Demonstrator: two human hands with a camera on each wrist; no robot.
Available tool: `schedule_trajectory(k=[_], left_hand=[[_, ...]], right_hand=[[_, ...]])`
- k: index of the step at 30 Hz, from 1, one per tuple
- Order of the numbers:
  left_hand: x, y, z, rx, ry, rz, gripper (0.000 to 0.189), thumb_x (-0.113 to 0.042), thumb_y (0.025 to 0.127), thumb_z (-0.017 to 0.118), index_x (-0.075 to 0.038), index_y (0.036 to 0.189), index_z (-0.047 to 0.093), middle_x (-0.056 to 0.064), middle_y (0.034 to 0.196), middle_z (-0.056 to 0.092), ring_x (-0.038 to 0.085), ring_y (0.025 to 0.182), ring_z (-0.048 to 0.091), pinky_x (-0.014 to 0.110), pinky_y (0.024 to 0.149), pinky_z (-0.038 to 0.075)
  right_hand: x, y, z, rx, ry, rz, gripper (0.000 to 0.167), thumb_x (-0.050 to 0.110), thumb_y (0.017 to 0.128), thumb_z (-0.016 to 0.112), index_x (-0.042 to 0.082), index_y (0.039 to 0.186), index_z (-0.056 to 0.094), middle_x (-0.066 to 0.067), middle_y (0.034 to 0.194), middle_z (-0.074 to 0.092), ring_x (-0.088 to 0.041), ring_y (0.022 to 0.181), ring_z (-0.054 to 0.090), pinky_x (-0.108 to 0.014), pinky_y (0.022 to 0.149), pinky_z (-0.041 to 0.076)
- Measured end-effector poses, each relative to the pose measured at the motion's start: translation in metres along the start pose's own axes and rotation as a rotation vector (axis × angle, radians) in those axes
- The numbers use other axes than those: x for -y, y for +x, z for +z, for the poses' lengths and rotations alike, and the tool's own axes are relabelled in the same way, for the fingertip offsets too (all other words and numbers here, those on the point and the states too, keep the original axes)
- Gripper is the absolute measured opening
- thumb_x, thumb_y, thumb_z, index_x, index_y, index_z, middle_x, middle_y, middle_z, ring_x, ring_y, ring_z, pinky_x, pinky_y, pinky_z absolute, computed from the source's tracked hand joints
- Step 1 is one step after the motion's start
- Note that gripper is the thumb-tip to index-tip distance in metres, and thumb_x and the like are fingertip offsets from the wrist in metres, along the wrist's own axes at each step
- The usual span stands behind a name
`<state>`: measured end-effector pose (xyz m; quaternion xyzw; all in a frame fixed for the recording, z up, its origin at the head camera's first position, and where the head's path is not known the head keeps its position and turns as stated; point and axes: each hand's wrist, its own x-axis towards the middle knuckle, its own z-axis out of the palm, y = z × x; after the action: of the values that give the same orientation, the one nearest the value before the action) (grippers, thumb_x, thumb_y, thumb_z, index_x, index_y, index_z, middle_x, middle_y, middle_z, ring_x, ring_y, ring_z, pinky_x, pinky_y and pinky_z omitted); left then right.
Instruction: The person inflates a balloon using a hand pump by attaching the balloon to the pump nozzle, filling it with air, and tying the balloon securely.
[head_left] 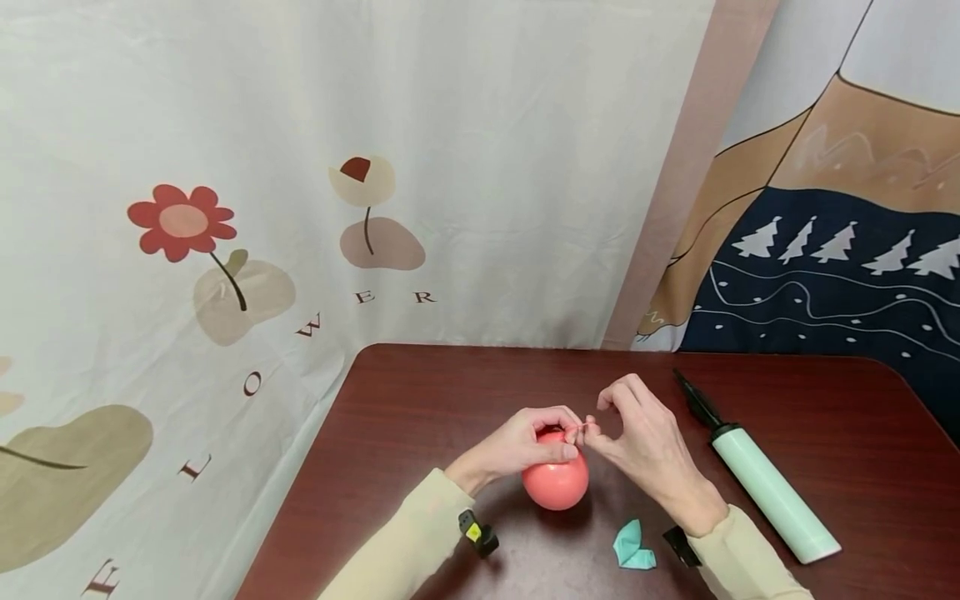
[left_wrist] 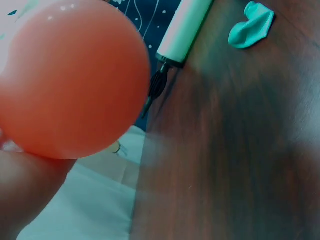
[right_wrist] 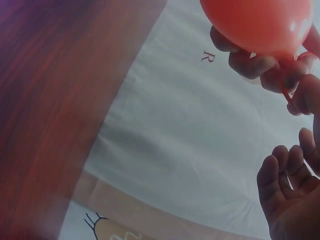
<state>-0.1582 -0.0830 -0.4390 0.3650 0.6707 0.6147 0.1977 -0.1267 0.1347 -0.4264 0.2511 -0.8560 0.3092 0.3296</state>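
Observation:
A small inflated coral-red balloon [head_left: 556, 483] is in my left hand [head_left: 528, 439], which grips it near the neck. The left wrist view shows the round balloon [left_wrist: 75, 80] large, over part of that hand [left_wrist: 30, 185]. My right hand [head_left: 647, 437] pinches the stretched end of the neck between thumb and index finger, drawing it out to the right. In the right wrist view the balloon [right_wrist: 265, 22] hangs above the left fingers [right_wrist: 250, 65], and the thin neck [right_wrist: 285, 89] runs to the right hand [right_wrist: 295, 195], whose other fingers stand apart from it.
On the brown table [head_left: 420, 383], a mint-green hand pump [head_left: 776, 492] with a black nozzle lies at the right. A limp teal balloon [head_left: 633, 546] lies in front of the hands. A printed curtain [head_left: 487, 167] hangs behind the table's far edge.

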Motion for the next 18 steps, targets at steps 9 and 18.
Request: schedule_trajectory(k=[9, 18], left_hand=[[-0.001, 0.002, 0.007, -0.120, -0.026, 0.034, 0.020, -0.011, 0.096, 0.074, 0.004, 0.093, 0.061, 0.006, 0.116, 0.059, 0.013, 0.114, 0.056, 0.027, 0.098, 0.048], [0.000, 0.003, 0.014, -0.223, -0.125, -0.031, 0.017, -0.002, 0.098, 0.068, 0.014, 0.103, 0.067, 0.002, 0.101, 0.070, 0.011, 0.099, 0.064, 0.023, 0.085, 0.054]], right_hand=[[0.004, -0.002, 0.003, 0.017, 0.064, 0.002, 0.024, -0.001, 0.075, 0.077, 0.013, 0.094, 0.071, 0.006, 0.088, 0.064, -0.004, 0.073, 0.062, -0.019, 0.061, 0.055], [0.008, -0.003, 0.005, 0.019, 0.092, 0.041, 0.021, 0.000, 0.077, 0.076, 0.016, 0.091, 0.071, 0.009, 0.085, 0.064, -0.001, 0.071, 0.060, -0.016, 0.063, 0.055]])
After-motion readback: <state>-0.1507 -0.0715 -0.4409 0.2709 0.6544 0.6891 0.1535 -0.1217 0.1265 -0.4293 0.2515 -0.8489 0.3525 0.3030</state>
